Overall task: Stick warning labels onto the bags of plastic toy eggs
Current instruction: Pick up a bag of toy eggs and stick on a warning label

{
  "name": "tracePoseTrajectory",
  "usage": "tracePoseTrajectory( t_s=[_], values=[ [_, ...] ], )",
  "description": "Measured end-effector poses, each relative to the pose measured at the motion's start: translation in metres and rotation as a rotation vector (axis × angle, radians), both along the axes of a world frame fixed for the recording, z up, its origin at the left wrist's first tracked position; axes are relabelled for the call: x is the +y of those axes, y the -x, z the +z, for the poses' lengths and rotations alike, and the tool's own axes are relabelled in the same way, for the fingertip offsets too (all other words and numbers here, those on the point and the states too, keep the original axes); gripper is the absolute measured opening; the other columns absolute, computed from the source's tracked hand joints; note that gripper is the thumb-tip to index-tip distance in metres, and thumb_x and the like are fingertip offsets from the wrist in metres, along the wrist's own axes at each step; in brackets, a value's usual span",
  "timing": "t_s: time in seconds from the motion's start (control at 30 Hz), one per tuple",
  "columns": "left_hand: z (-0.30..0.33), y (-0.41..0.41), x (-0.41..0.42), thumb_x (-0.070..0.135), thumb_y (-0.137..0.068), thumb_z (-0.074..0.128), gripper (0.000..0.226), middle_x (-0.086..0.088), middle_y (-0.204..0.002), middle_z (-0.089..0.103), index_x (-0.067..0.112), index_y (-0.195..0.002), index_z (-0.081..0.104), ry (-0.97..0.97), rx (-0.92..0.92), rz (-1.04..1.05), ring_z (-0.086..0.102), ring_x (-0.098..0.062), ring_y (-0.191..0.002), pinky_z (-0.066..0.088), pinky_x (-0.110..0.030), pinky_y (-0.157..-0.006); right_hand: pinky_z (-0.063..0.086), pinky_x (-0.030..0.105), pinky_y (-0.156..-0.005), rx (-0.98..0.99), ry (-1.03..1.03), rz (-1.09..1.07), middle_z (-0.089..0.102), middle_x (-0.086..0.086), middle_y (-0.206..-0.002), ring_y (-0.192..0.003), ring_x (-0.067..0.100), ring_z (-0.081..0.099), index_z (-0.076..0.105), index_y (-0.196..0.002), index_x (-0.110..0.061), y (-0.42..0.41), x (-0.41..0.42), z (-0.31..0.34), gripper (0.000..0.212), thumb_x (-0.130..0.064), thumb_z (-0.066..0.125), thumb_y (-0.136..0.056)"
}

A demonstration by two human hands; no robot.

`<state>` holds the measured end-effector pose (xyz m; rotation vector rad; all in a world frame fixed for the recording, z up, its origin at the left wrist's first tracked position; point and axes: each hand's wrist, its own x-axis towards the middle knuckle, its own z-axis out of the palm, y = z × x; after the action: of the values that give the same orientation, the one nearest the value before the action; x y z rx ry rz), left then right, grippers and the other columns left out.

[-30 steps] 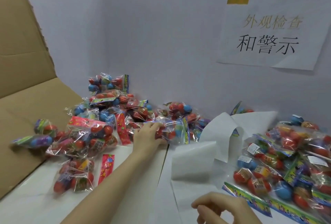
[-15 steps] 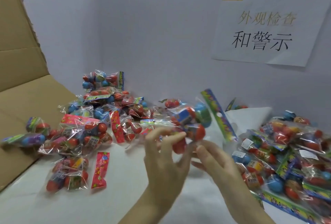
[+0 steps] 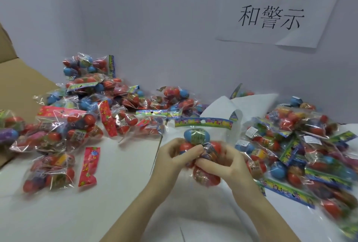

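While the white bench point(image 3: 58, 212) carries it all, a big heap of clear bags of red and blue plastic eggs point(image 3: 93, 106) lies at ten o'clock, too tangled to count. Another labelled pile point(image 3: 302, 145) sits at three o'clock. At centre, the left hand point(image 3: 174, 158) and right hand point(image 3: 228, 162) together grip one clear bag of eggs with a green header card point(image 3: 201, 139), raised above the bench.

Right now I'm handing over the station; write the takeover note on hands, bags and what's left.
Left hand and right hand: both grip one bag of toy eggs, lifted over the white table; no label visible on it.
Pile of bags at left: no labels visible.
Pile at right: several bags show white labels.
White backing sheet lies between the piles.
Left: label this bag, then the left pile.
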<state>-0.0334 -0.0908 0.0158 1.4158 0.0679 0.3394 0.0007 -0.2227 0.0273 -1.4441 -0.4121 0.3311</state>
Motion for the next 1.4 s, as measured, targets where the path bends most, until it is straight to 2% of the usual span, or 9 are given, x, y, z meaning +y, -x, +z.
tracePoseTrajectory(
  t_s=[0.23,0.4,0.53,0.73,0.87,1.0,1.27,1.33,1.4],
  values=[
    [0.004,0.003,0.012,0.011,-0.052,0.068,0.014,0.001,-0.045,0.051,0.012,-0.066,0.07,0.045,0.063,-0.048,0.044,-0.008,-0.041,0.037,-0.015,-0.045,0.054,0.022,-0.059,-0.115,0.033,-0.033,0.073,0.003,-0.079,-0.07,0.013,0.069,0.07,-0.091,-0.018,0.002,0.005,-0.005,0.042,-0.033,0.072,-0.052],
    [0.003,0.007,0.005,0.053,-0.069,0.072,0.038,0.007,-0.066,0.066,0.019,-0.087,0.068,-0.025,0.039,-0.051,0.059,-0.004,-0.058,0.044,-0.015,-0.05,0.058,0.033,-0.061,-0.217,0.067,-0.184,0.071,0.009,-0.073,-0.068,0.028,0.067,0.073,-0.072,-0.031,0.006,0.005,-0.006,0.019,-0.04,0.072,-0.055],
    [0.003,0.007,0.004,0.041,-0.062,0.065,0.026,0.007,-0.052,0.06,0.017,-0.073,0.068,0.048,0.022,0.004,0.052,-0.001,-0.044,0.038,-0.013,-0.04,0.058,0.037,-0.069,-0.216,0.058,-0.203,0.07,0.015,-0.072,-0.07,0.033,0.067,0.061,-0.097,-0.043,0.011,0.006,-0.007,0.056,-0.045,0.077,-0.043],
    [0.003,0.007,0.013,0.012,-0.064,0.072,0.005,-0.001,-0.056,0.061,0.013,-0.068,0.073,0.16,0.093,-0.238,0.054,-0.01,-0.049,0.044,-0.021,-0.052,0.056,0.029,-0.057,-0.055,-0.083,-0.114,0.074,0.003,-0.074,-0.068,0.014,0.068,0.05,-0.113,-0.026,0.005,0.001,-0.004,0.071,-0.021,0.074,-0.047],
    [0.004,0.008,0.007,0.023,-0.062,0.081,0.008,0.008,-0.054,0.063,0.024,-0.065,0.074,0.051,0.053,-0.132,0.056,-0.003,-0.049,0.043,-0.013,-0.047,0.054,0.028,-0.054,0.026,-0.021,0.048,0.073,0.011,-0.085,-0.072,0.021,0.069,0.059,-0.112,-0.005,0.004,-0.002,-0.001,0.06,-0.01,0.071,-0.054],
    [0.004,0.008,0.003,0.049,-0.056,0.077,0.039,0.001,-0.07,0.072,0.017,-0.079,0.071,0.149,0.072,-0.006,0.068,-0.007,-0.063,0.048,-0.014,-0.05,0.058,0.031,-0.066,-0.016,0.059,-0.025,0.074,0.007,-0.078,-0.075,0.023,0.07,0.067,-0.097,-0.023,0.007,0.001,-0.004,0.053,-0.03,0.077,-0.045],
    [0.004,0.003,0.01,-0.002,-0.069,0.069,0.02,-0.001,-0.062,0.067,0.015,-0.059,0.069,0.333,0.125,0.048,0.066,-0.01,-0.058,0.051,-0.021,-0.048,0.056,0.029,-0.063,0.144,0.019,0.117,0.074,0.009,-0.089,-0.079,0.02,0.069,0.067,-0.103,-0.014,0.009,0.005,-0.01,0.056,-0.025,0.078,-0.049],
    [0.002,0.003,0.009,0.013,-0.068,0.073,0.005,-0.003,-0.07,0.07,0.014,-0.072,0.07,0.296,0.103,0.066,0.069,-0.012,-0.064,0.054,-0.022,-0.052,0.055,0.025,-0.062,0.176,0.039,0.154,0.074,0.011,-0.088,-0.076,0.019,0.069,0.075,-0.087,-0.011,0.01,0.003,-0.009,0.037,-0.024,0.077,-0.053],
    [0.001,0.004,0.009,0.037,-0.058,0.074,0.038,-0.004,-0.08,0.072,0.013,-0.087,0.066,0.182,0.085,0.057,0.069,-0.014,-0.073,0.055,-0.023,-0.059,0.055,0.025,-0.065,0.169,0.076,0.12,0.074,0.011,-0.085,-0.075,0.019,0.068,0.077,-0.081,-0.014,0.008,0.003,-0.009,0.032,-0.029,0.075,-0.053]
  ],
)
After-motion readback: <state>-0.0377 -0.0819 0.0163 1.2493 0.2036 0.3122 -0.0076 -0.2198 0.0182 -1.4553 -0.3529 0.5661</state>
